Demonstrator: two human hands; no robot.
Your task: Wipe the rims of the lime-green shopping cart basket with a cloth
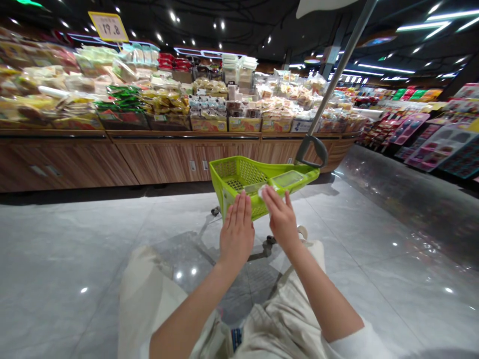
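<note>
A bright green wheeled shopping basket (pixel 258 167) stands before me, with a grey loop handle (pixel 319 151) at its right end. My left hand (pixel 236 234) lies flat against the near side of the basket, its fingers stretched out and close together, with nothing visible in it. At the near rim, my right hand (pixel 281 219) presses a small white wad (pixel 261 191), like tissue or cloth, under its fingertips. Most of the wad is hidden by the fingers. A clear panel (pixel 287 179) is set in the basket's narrower right part.
A long wooden counter (pixel 160 159) with packaged food runs behind the basket. A grey pole (pixel 342 70) rises from the basket's handle end. More shelves (pixel 434 134) stand at the right. Shiny grey tiles (pixel 71 249) cover the floor; my bent legs (pixel 149 299) frame my arms.
</note>
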